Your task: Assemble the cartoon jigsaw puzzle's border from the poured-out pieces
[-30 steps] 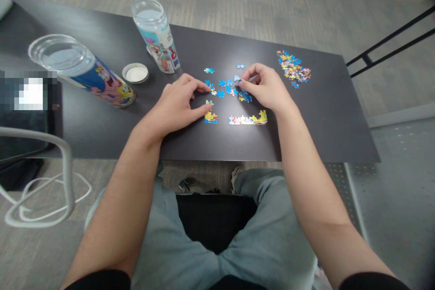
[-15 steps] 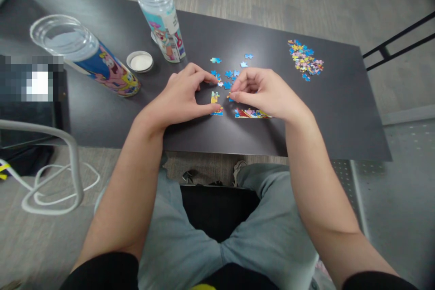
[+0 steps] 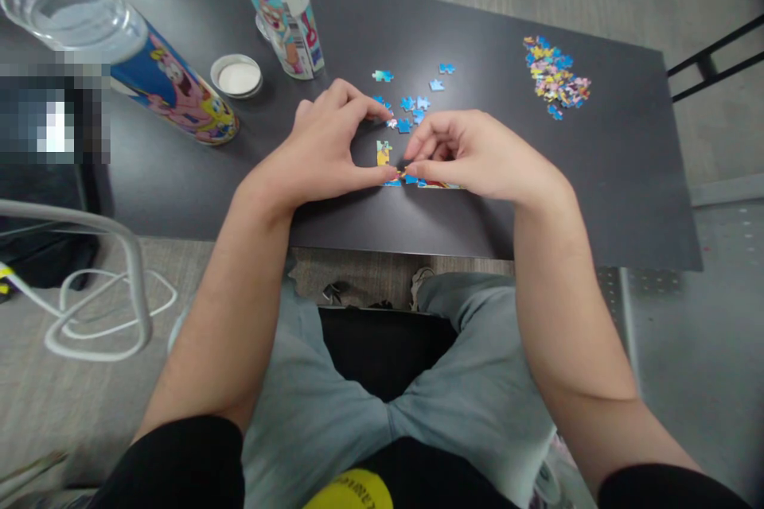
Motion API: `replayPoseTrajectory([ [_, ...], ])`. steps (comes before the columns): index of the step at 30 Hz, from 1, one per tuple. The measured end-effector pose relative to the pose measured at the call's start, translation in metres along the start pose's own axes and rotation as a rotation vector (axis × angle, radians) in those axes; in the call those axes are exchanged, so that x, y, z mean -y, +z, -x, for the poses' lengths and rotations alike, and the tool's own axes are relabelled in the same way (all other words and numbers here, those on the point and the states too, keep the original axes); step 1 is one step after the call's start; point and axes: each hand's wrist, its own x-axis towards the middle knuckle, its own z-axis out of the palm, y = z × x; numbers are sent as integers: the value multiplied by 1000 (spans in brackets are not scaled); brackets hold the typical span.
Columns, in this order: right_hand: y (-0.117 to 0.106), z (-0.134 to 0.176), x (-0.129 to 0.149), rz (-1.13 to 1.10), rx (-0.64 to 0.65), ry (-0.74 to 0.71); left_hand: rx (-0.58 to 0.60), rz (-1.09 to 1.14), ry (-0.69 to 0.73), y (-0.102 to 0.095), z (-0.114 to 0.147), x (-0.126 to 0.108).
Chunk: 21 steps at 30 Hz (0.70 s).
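Note:
On the dark table, my left hand (image 3: 331,143) lies with thumb and fingers spread. Its thumb tip touches a small edge piece at the near side, and its index finger reaches the loose blue pieces. My right hand (image 3: 471,155) is closed, its thumb on a blue jigsaw puzzle piece (image 3: 411,179) beside the left thumb. A joined puzzle strip (image 3: 438,184) runs partly hidden beneath my right hand. Between the hands lies a yellow-green piece (image 3: 383,153). Farther off are several loose blue pieces (image 3: 404,126) and a blue-green piece (image 3: 383,75).
A heap of mixed puzzle pieces (image 3: 558,78) lies at the right. To the left stand two clear cartoon-printed canisters, a large one (image 3: 173,87) and another (image 3: 286,16), with a round white-centred lid (image 3: 237,77) between them. A black device (image 3: 44,175) is at far left.
My right hand has brought the blue piece nearer, down to the edge row beside my left thumb. The left thumb has shifted slightly right. The camera view has also shifted.

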Motion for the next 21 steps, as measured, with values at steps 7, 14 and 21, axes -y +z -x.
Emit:
replayPoseTrajectory([
  [7,3,1,5,71,-7,-6,9,4,18,2,-2,0],
  [14,3,3,11,111,-39,19,39,12,-20,-2,1,-8],
  [21,1,4,14,134,-43,29,53,-18,-35,-4,0,-10],
])
